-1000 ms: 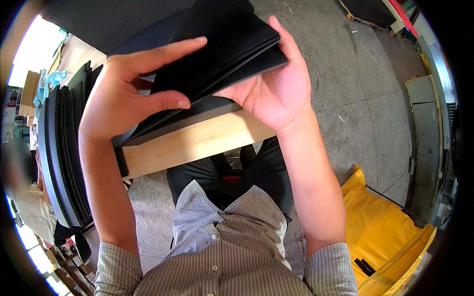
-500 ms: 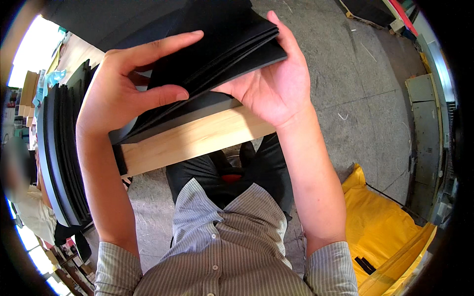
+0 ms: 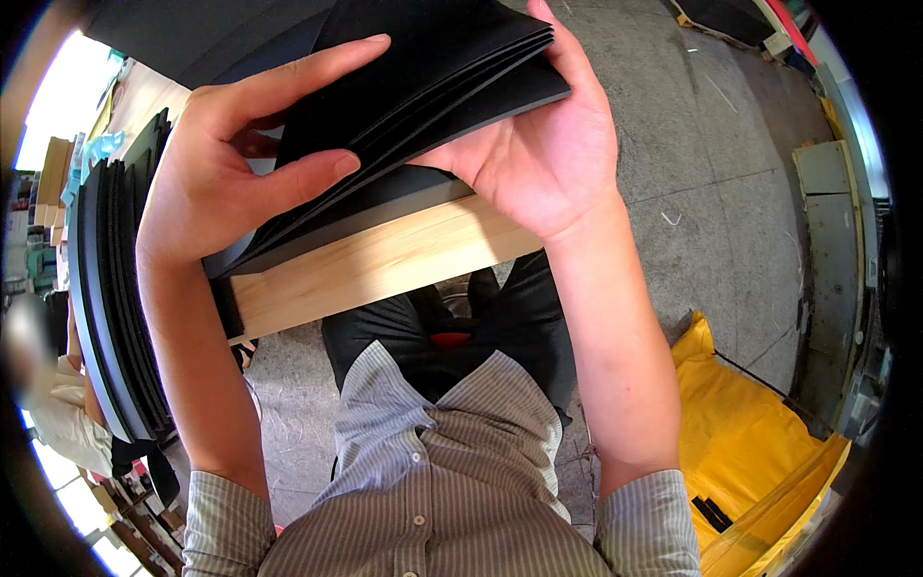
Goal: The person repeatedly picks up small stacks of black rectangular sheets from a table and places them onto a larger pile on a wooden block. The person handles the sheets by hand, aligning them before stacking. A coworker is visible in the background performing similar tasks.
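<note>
A fanned bundle of thin black sheets, foam-like in look, lies at a tilt between my two hands. My right hand cups it from below at the right end, with fingertips curled up past the far edge. My left hand is spread over its left part. The index finger stretches across the top sheet and the thumb lies along the near edge; the other fingers are mostly hidden. Below the bundle, more dark sheets rest on a pale wooden board.
To my left stands a stack of curved black sheets. Another person is beyond it. A yellow cover lies at lower right on the grey floor. Grey metal cabinets line the far right.
The near edge of the bundle has risen slightly and shifted right at its right end. My right hand has moved up and right with it; my left hand has moved slightly left.
</note>
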`<state>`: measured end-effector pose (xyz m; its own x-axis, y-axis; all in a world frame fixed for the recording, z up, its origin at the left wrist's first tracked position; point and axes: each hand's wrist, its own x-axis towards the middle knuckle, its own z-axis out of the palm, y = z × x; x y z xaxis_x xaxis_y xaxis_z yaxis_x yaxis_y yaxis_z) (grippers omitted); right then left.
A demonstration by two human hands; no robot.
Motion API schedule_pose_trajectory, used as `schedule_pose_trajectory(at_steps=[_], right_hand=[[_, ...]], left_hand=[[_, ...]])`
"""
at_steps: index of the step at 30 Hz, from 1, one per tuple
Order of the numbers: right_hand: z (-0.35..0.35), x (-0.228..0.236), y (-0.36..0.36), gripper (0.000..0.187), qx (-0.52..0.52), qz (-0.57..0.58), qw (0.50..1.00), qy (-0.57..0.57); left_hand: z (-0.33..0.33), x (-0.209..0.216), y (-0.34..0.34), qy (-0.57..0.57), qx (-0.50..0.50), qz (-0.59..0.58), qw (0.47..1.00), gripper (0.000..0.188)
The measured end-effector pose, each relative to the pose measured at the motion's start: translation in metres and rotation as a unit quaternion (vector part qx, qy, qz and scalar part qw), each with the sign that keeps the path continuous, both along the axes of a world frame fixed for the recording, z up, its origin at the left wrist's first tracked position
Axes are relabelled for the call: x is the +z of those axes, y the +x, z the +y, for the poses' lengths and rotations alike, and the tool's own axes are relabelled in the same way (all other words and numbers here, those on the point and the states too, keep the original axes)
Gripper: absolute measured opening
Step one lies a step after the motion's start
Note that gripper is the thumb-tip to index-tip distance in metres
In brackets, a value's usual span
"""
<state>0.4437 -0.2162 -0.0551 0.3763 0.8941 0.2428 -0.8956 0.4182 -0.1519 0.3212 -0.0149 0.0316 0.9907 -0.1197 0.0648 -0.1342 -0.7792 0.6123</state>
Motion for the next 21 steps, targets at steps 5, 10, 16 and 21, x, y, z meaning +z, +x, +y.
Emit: schedule_pose_trajectory(at_steps=[5,10,16,21], right_hand=[[-0.002,0.02,-0.011,0.06,-0.052,-0.021,0.992,-0.115],[-0.005,0.021,-0.011,0.059,-0.056,-0.017,0.99,-0.131],[-0.005,0.005,0.0,0.059,0.014,0.021,1.0,-0.013],[-0.003,-0.002,0.001,0.06,0.011,0.017,1.0,0.001]], left_hand=[[-0.005,-0.002,-0.002,-0.007,-0.005,-0.018,1.0,0.067],[-0.012,0.0,-0.004,0.113,-0.003,-0.1,0.989,0.058],[-0.016,0.0,-0.003,0.147,-0.061,-0.099,0.982,0.046],[-0.015,-0.004,-0.001,0.111,-0.051,-0.112,0.986,0.063]])
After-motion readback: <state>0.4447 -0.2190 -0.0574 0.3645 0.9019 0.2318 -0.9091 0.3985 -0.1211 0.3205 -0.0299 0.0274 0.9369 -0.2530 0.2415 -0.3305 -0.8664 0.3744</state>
